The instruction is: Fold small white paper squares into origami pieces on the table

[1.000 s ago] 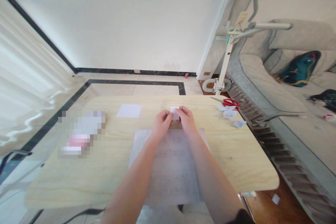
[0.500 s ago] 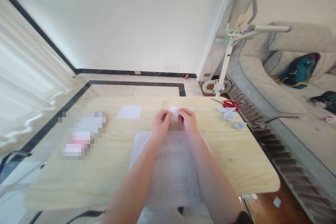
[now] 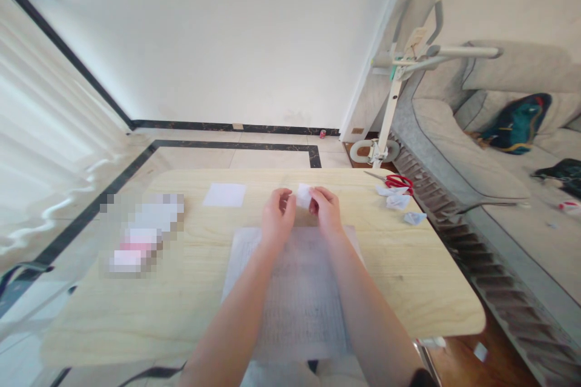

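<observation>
A small piece of white paper (image 3: pixel 303 195), seemingly folded, is pinched at its right side by my right hand (image 3: pixel 327 208). My left hand (image 3: pixel 278 214) is just left of the paper, its fingers loosely curved with a gap between thumb and fingers; nothing shows in it. Under my forearms lies a large printed sheet (image 3: pixel 302 290). A flat white sheet (image 3: pixel 224 195) rests on the table to the left. On the right are several folded paper pieces (image 3: pixel 397 201), one apart from the others (image 3: pixel 415 217), beside red-handled scissors (image 3: pixel 398 182).
The light wooden table (image 3: pixel 436 290) has rounded corners. A pixelated object (image 3: pixel 149 224) sits at its left side. Beyond the table stand white exercise equipment (image 3: pixel 388 109) and a grey sofa (image 3: pixel 458 139) with a dark backpack (image 3: pixel 520 124).
My left hand has let go of the small paper and moved slightly left. The right hand keeps its pinch, and more of the paper shows now.
</observation>
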{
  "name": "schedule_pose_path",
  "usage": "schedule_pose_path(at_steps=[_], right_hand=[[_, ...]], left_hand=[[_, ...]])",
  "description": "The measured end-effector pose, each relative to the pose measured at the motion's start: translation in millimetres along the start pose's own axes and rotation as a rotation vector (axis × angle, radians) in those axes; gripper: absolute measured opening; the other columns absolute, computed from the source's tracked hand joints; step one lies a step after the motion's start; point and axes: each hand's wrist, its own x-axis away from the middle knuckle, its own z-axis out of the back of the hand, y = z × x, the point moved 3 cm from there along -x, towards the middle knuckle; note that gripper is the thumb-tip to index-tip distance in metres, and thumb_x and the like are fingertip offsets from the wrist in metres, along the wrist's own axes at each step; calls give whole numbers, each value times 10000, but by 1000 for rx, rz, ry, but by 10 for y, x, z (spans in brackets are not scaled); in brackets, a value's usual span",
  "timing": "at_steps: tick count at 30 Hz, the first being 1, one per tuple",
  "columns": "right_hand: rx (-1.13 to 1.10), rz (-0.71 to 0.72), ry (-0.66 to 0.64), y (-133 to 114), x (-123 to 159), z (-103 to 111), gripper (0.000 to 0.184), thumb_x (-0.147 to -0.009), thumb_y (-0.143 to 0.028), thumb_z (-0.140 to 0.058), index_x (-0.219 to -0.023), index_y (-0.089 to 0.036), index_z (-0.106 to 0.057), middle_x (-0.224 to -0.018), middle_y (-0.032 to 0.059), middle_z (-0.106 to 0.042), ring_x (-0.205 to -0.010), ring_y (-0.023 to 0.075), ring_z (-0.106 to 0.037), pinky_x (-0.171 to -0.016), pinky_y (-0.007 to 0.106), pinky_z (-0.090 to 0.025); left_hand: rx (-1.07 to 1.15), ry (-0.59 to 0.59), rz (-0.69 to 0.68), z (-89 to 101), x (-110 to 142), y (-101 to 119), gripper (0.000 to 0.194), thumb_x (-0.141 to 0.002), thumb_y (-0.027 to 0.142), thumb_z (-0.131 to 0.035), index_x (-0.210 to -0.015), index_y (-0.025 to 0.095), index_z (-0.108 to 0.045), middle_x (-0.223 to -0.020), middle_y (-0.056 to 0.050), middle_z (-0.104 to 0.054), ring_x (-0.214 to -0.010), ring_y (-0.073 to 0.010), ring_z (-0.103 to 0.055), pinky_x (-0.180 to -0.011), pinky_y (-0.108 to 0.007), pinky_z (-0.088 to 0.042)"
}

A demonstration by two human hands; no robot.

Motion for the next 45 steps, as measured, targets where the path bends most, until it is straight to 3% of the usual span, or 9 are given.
schedule_pose_path(at_steps=[5, 14, 21, 24, 27, 32, 38, 42, 45], right_hand=[[13, 3, -44, 8, 7, -15, 269, -709, -377, -593, -530, -185, -531, -405, -58, -399, -381, 75, -338, -398, 231, -231], [10, -14, -61, 18, -3, -21, 220, -696, -357, -591, -570, -179, -567, -433, -52, -428, -391, 76, -353, -392, 224, -247], [107, 57, 96, 24, -36, 42, 196, -688, -329, -583, -563, -178, -580, -460, -47, -450, -410, 81, -375, -405, 225, -267], [146, 72, 58, 1, -21, 18, 188, -704, -341, -583, -619, -175, -609, -485, -43, -468, -416, 82, -384, -410, 225, -286], [151, 56, -3, -30, 13, -22, 246, -740, -398, -553, -646, -178, -613, -453, -46, -451, -403, 90, -385, -410, 228, -306], [177, 59, -72, -47, 62, -72, 331, -781, -458, -503, -685, -173, -642, -484, -19, -513, -413, 107, -437, -411, 237, -353], [340, 151, -76, -13, 67, -96, 258, -774, -376, -524, -874, -194, -678, -768, 40, -663, -547, 132, -534, -511, 254, -432], [327, 185, 42, -16, 33, -54, 313, -733, -353, -583, -1000, -194, -623, -783, 28, -635, -569, 119, -526, -547, 247, -440], [268, 150, -14, -13, 18, -60, 338, -720, -349, -603, -1020, -193, -605, -787, 29, -625, -612, 129, -552, -564, 250, -450]], left_hand=[[42, -136, 45, -26, 1, -24, 278, -849, 376, -442, -742, 164, -586, -639, 3, -566, -620, -119, -527, -580, -235, -384], [175, -204, 170, -52, -12, -28, 299, -845, 366, -440, -659, 157, -546, -579, 9, -530, -550, -107, -511, -516, -216, -397], [-143, 35, -205, 8, -30, 21, 183, -806, 283, -544, -938, 165, -590, -888, -69, -594, -797, -154, -564, -707, -288, -469], [-193, -14, -333, -6, -25, 79, 181, -826, 243, -525, -968, 167, -608, -950, -89, -596, -927, -181, -558, -836, -338, -459], [-195, -38, -354, -13, -23, 103, 212, -839, 240, -513, -1016, 169, -606, -997, -99, -606, -977, -192, -557, -890, -362, -446], [-171, -48, -226, -28, -23, 40, 265, -816, 285, -546, -1057, 182, -588, -1019, -97, -622, -922, -188, -589, -804, -332, -486], [-108, -49, -29, -4, -26, 5, 248, -869, 324, -443, -1010, 185, -592, -906, -73, -666, -812, -167, -620, -731, -297, -481], [98, -12, 93, 9, -39, -8, 266, -880, 336, -403, -993, 158, -565, -853, -78, -670, -732, -155, -633, -664, -277, -481], [234, -11, 148, -10, -42, -32, 253, -871, 328, -411, -1013, 155, -529, -838, -71, -669, -697, -145, -633, -613, -256, -474]])
